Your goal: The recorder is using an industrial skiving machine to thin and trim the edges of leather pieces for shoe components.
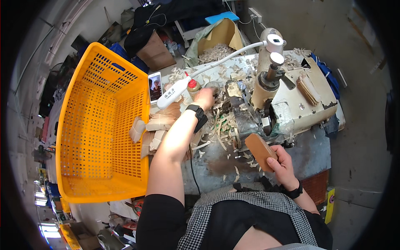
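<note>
My right hand [283,164] grips a stack of flat brown leather pieces [261,151], thumb on top, in front of the machine. My left arm stretches forward across the table, and my left hand [205,98] is closed beside a red-capped bottle [192,86]. What its fingers hold, if anything, is hidden. A cream-coloured leather-working machine [266,89] with a round post and knob stands to the right of that hand. Pale and green leather shavings [221,125] lie in a heap between the left hand and the machine.
A yellow plastic basket [104,193] stands at the left, beside bundles of tan leather pieces [163,118]. A white lamp [175,92] on a bent neck hangs over a phone [155,87]. More pieces [307,90] rest on the machine; a sack of shavings [214,52] stands behind.
</note>
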The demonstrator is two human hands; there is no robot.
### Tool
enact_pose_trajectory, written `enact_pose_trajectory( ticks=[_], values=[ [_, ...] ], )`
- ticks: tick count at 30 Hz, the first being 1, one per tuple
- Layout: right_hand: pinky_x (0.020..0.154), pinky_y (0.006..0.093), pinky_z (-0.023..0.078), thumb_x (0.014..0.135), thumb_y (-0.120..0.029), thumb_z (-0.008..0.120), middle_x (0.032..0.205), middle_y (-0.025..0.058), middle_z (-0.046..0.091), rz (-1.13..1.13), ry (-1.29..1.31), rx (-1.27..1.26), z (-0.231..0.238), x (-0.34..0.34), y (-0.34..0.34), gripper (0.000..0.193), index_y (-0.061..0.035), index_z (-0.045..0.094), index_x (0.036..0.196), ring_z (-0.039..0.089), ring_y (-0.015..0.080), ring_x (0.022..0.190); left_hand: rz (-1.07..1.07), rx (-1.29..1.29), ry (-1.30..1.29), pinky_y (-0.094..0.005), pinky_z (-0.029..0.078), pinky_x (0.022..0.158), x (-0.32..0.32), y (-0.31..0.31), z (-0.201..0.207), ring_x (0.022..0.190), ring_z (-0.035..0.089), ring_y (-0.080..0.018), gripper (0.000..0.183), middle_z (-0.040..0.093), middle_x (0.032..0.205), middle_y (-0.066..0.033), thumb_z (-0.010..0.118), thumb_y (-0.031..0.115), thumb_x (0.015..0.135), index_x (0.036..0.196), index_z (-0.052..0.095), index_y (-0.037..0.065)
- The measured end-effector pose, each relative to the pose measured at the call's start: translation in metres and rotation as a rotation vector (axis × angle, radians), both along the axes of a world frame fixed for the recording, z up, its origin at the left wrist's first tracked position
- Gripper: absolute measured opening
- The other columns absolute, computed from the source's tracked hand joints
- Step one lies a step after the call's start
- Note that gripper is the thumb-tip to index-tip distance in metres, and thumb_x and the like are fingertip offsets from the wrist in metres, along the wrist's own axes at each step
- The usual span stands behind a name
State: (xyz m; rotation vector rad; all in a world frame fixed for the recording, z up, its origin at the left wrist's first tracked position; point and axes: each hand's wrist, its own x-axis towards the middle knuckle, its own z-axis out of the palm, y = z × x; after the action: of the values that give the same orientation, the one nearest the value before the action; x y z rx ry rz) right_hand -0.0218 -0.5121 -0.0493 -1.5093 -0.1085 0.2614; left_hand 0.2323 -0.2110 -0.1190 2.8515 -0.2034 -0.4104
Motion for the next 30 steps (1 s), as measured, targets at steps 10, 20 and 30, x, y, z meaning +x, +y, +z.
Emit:
enact_pose_trajectory(
  ticks=[10,20,30],
  values=[
    [0.052,0.0172,0.032,0.095,-0.023,0.056,0.08,-0.0041,0.056,-0.146,0.188,0.151,-0.01,0.007,-0.005,0.021,-0.0048,0.057,0.105,0.042,0.0006,0.061,-0.31,-0.493,-0.543,-0.0315,0.051,0.066,-0.1,-0.031,0.089,0.073,0.062,-0.0204,0.023,0.061,0.076,-0.0058,0.081,0.013,0.07,0.075,0.06,0.005],
    [0.047,0.0159,0.026,0.096,-0.026,0.056,0.076,-0.0065,0.056,-0.049,0.209,0.163,-0.007,-0.003,0.012,0.02,-0.0084,0.058,0.106,0.04,-0.0015,0.055,-0.87,-0.4,-0.459,-0.0395,0.042,0.095,-0.183,-0.096,0.069,0.11,0.052,-0.0294,0.058,0.054,0.115,-0.01,0.07,0.008,0.067,0.121,0.05,0.009],
    [0.046,0.0167,0.024,0.097,-0.022,0.051,0.077,-0.0066,0.048,-0.173,0.176,0.266,-0.002,-0.004,0.018,0.019,-0.0078,0.057,0.108,0.032,0.0,0.055,-0.901,-0.246,-0.883,-0.0303,0.052,0.072,-0.165,-0.11,0.079,0.085,0.059,-0.0194,0.021,0.056,0.086,-0.0021,0.06,0.014,0.073,0.094,0.056,0.01]
  ],
)
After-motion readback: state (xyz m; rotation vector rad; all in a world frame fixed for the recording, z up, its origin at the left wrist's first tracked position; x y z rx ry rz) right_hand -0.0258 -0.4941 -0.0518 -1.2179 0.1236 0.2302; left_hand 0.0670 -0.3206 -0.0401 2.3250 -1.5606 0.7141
